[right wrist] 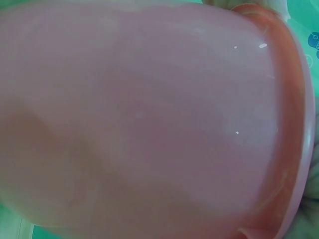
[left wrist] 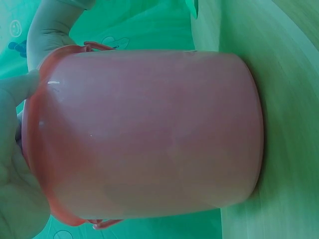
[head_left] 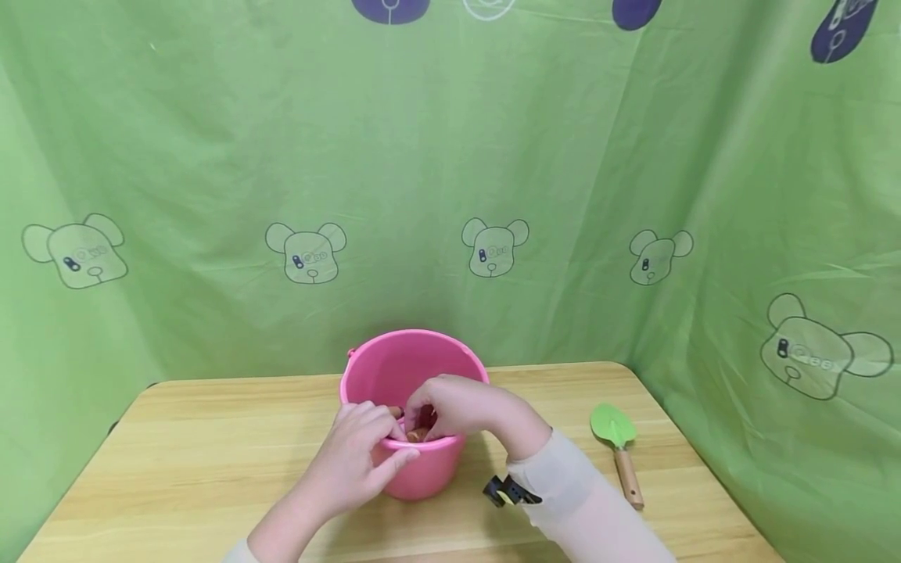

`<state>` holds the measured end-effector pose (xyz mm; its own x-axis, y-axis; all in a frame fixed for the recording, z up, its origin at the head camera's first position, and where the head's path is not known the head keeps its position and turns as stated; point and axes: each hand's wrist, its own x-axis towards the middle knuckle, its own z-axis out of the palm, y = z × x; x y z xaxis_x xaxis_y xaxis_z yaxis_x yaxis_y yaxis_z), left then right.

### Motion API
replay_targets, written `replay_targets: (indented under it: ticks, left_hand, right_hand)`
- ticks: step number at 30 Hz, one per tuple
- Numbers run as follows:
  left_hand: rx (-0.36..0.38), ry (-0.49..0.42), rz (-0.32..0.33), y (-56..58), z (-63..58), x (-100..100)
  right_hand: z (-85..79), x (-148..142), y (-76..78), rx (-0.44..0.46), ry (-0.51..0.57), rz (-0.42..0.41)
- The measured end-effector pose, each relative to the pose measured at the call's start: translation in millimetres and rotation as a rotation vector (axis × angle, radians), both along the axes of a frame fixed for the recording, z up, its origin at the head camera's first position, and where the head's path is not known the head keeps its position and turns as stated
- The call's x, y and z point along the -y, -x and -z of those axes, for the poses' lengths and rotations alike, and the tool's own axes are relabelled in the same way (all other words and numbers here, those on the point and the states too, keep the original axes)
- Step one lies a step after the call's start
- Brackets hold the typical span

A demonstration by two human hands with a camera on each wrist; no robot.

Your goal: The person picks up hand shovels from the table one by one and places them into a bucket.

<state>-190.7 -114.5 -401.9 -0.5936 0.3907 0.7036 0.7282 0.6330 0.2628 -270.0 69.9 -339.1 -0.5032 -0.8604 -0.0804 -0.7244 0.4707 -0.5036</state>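
Observation:
A pink bucket [head_left: 422, 477] stands upright on the table. My left hand [head_left: 352, 457] grips its near rim, thumb along the outside and fingers over the edge; in the left wrist view that hand [left wrist: 20, 199] lies at the rim. My right hand [head_left: 461, 407] reaches over the right side into the bucket, its fingers bent downward around a brown, wooden-looking piece [head_left: 418, 435], perhaps a tool handle. Another brown end [head_left: 396, 411] shows between the hands. The bucket's wall hides the rest of the contents. In the right wrist view, the bucket's pink wall [right wrist: 149, 114] fills most of the picture.
A small trowel [head_left: 615, 426] with a green blade and wooden handle lies at the right of the wooden table [head_left: 211, 446]. Green curtains [head_left: 415, 156] printed with bear heads hang behind and at both sides. A black strap [head_left: 512, 491] is on the right sleeve.

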Motion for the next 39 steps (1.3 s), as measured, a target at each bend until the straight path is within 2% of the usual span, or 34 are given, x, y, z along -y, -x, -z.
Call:
replay_targets:
  ticks: [9, 21, 39]
  left_hand:
    - [0.000, 0.006, -0.014, -0.3, -0.6, 0.6]
    - [0.016, 0.010, -0.027, -0.5, -0.6, 0.3]
    - [-0.018, 0.009, -0.002, 0.3, 0.1, 0.2]
  right_hand:
    - [-2.2, 2.5, -0.9, 0.067, -0.025, -0.015]
    - [0.0, 2.4, 1.2, 0.065, -0.026, -0.029]
    - [0.1, 1.5, 1.3, 0.012, -0.017, -0.013]
